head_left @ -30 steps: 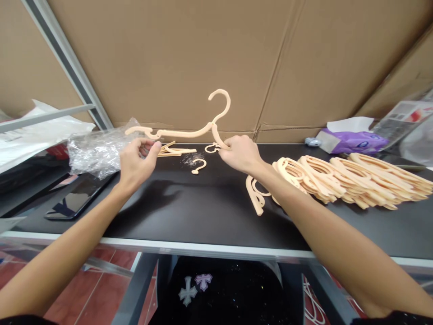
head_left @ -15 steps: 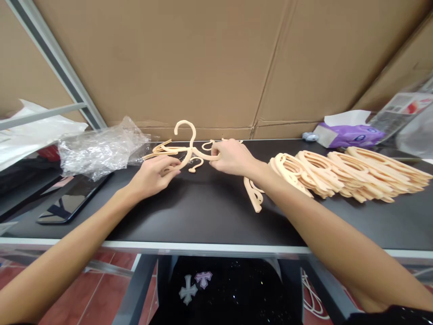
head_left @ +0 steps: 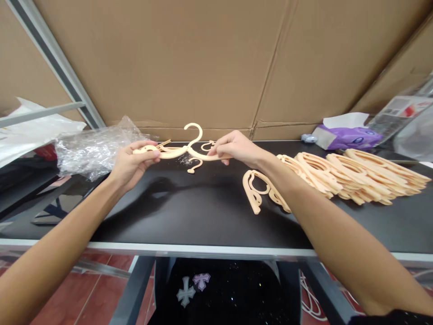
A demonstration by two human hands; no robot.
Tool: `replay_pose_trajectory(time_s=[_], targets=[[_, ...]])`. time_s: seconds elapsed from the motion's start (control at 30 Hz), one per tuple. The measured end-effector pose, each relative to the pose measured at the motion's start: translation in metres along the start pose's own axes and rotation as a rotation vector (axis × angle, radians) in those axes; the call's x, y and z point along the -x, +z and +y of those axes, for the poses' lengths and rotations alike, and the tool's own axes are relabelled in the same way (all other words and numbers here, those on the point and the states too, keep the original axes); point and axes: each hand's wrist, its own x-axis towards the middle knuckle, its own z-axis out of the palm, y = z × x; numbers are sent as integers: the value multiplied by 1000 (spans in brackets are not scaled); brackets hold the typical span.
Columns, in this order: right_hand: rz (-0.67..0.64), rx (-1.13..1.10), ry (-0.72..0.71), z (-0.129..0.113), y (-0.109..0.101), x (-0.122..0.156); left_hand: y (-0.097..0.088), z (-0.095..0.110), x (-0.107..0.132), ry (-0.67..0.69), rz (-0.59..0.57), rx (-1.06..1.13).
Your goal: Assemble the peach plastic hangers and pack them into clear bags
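Both of my hands hold one beige hanger a little above the black tabletop, its hook pointing up. My left hand grips the hanger's left end, fingers closed round it. My right hand pinches the right end. Under the hanger lie small beige pieces, among them a loose hook, pale crumbs, and flat strips. To the right, a long row of beige hangers lies overlapped on the table, partly hidden by my right forearm.
Crumpled clear plastic lies at the left, with a dark phone near the table's left edge. Cardboard sheets stand close behind the table. A purple tissue pack and packaged goods sit at the back right.
The hanger came down from an upright hold to just above the table. My left hand moved in toward the middle, then back out to the hanger's left end.
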Motion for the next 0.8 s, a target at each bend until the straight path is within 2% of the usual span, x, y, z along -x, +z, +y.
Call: replay_pose_trajectory(time_s=[0.1,0.23,0.33,0.47,0.57,0.63,0.73,0.8], targets=[[-142,26,27,-3,2,4,-1,1,-2,-6,31,146],[-225,-41,83,-11,17,10,2,-2,1,-27,-2,86],[-290,-7,100,-14,31,12,9,-5,8,-32,-137,-67],[-398,243,-34,-16,43,15,17,-7,19,-60,-334,-348],[-424,405,-77,-20,45,17,19,-11,22,-59,-464,-534],[-381,438,-87,-21,43,17,19,-13,21,-4,-469,-610],[-258,452,-147,-19,38,17,17,-17,18,101,-389,-666],[-280,477,-161,-18,37,17,15,-18,16,149,-342,-691]])
